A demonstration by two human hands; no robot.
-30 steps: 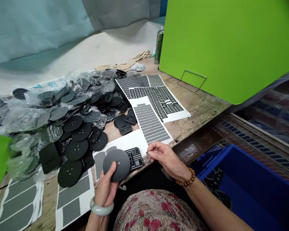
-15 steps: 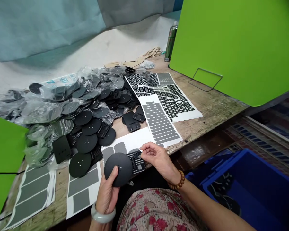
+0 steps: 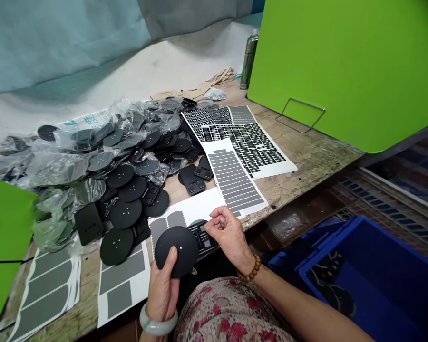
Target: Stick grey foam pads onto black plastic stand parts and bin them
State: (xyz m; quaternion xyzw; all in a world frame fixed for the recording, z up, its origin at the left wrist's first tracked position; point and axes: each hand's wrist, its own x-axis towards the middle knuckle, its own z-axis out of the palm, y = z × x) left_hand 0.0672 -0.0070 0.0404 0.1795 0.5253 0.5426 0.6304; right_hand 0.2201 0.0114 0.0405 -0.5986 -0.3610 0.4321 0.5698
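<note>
My left hand (image 3: pixel 164 287) grips a black folding stand by its round disc (image 3: pixel 176 251), thumb on top near the small holes. From the disc's right side extends the stand's ribbed panel (image 3: pixel 203 237) with rectangular recesses. Over that panel's right edge is my right hand (image 3: pixel 230 235), thumb and forefinger pinched together; whatever is between them is hidden. Beneath and beyond the stand lies a white sheet of grey stickers (image 3: pixel 199 206). More black stands with round discs (image 3: pixel 126 213) lie to the left, and several others form a heap, many in clear plastic bags (image 3: pixel 57 164).
Sheets of small black stickers (image 3: pixel 249 142) and grey strips (image 3: pixel 235 183) lie on the wooden table (image 3: pixel 314 142). A green panel with a wire loop (image 3: pixel 301 115) stands at right, a spray can (image 3: pixel 248 59) behind it. Below right sits a blue bin (image 3: pixel 381 285) holding black pieces.
My right hand has shifted slightly left across the ribbed panel, fingertips still pinched. My left hand holds the stand almost unchanged. The whole view has moved slightly.
</note>
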